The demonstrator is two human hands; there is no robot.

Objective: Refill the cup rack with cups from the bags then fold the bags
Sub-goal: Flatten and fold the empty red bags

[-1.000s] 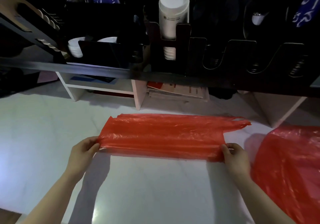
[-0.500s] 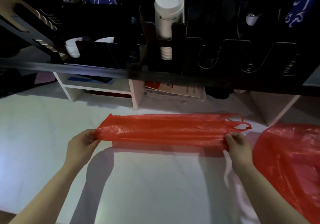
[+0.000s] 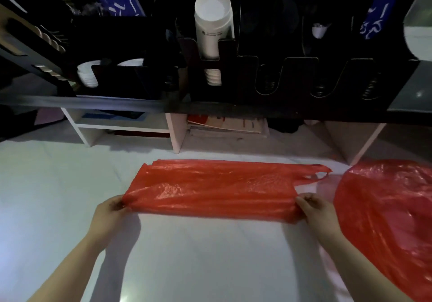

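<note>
Fold stage, I'd judge: L hand [image 3: 109, 212] & R hand [image 3: 315, 210] each pinch an end of red bag [image 3: 210, 189], flattened lengthwise on table [image 3: 198, 266] approx centre, while 2nd red bag [image 3: 385, 208] lies unfolded at 3 o'clock & 1 tall cup stack [image 3: 211, 28] sits in rack [image 3: 268, 79] at 12.

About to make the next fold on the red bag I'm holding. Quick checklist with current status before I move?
1. The red bag is pulled taut into a strip: ok.
2. The left hand pinches its near left corner: ok.
3. The right hand pinches its near right corner: ok.
4. The handle loops are tucked in: not ok, they stick out at the far right.
5. The second red bag is clear of it: ok, a gap shows.
</note>
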